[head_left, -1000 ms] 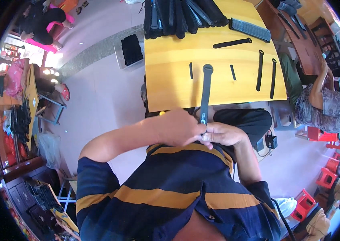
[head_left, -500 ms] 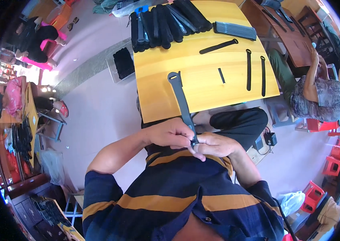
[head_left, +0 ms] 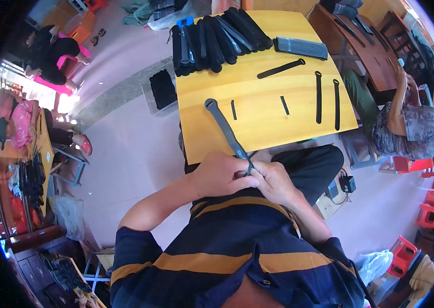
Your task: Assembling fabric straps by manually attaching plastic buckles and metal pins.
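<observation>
A dark grey strap [head_left: 225,128] with a slotted, rounded end slants over the near edge of the yellow table [head_left: 258,123]. Its near end is pinched between my hands, close to my body. My left hand [head_left: 222,172] grips it from the left with thumb and fingers closed. My right hand [head_left: 273,179] meets it with bent fingers, also on that end; the exact fingertip hold is partly hidden. Beside the strap, a short black strip [head_left: 234,110] lies on the table. Another short strip [head_left: 284,105] rests farther right, and two black straps [head_left: 318,97] [head_left: 336,104] lie beyond it.
Bundled black straps [head_left: 214,43] and a stack of grey strips [head_left: 301,47] occupy the table's far side. One strap [head_left: 281,69] lies across its middle. A box of black pieces [head_left: 162,89] stands left on the floor. A co-worker [head_left: 407,120] sits at right.
The strap's slotted end has swung left and down. A short strip now lies separately on the table beside it. My hands have drawn closer together around the near end.
</observation>
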Demonstrator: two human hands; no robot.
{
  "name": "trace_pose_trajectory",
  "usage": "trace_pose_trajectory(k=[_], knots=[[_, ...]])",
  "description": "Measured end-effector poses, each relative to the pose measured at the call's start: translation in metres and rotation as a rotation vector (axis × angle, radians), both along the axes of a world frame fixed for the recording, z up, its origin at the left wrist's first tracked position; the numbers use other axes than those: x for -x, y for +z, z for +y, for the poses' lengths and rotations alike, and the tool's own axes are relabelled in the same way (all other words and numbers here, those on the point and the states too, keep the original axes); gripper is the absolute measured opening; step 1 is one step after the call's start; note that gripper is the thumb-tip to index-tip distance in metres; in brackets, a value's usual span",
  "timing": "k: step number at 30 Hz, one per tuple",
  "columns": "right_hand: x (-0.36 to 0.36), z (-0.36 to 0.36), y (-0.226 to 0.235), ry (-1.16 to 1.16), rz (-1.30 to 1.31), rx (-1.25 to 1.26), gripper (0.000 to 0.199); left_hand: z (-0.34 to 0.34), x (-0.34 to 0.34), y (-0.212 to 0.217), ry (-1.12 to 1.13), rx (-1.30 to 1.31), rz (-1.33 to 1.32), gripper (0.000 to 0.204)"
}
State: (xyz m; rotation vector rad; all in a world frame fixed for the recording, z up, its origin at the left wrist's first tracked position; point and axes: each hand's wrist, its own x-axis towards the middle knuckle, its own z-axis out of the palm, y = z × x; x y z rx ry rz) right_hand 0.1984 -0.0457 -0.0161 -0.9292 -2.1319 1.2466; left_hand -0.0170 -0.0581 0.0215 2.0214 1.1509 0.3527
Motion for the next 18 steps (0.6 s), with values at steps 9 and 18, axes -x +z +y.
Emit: trace_pose_trajectory(k=[9,18], knots=[[-0.048,0.034,0.004,0.165,-0.190,-0.242,0.020,0.013,0.050,0.010,-0.092,0.180,-0.283,0.028],[-0.203,0.067,-0.006,-0.176,-0.482,0.140,0.024,-0.025,0.212,0.020,0.799,0.243,-0.754,0.048]])
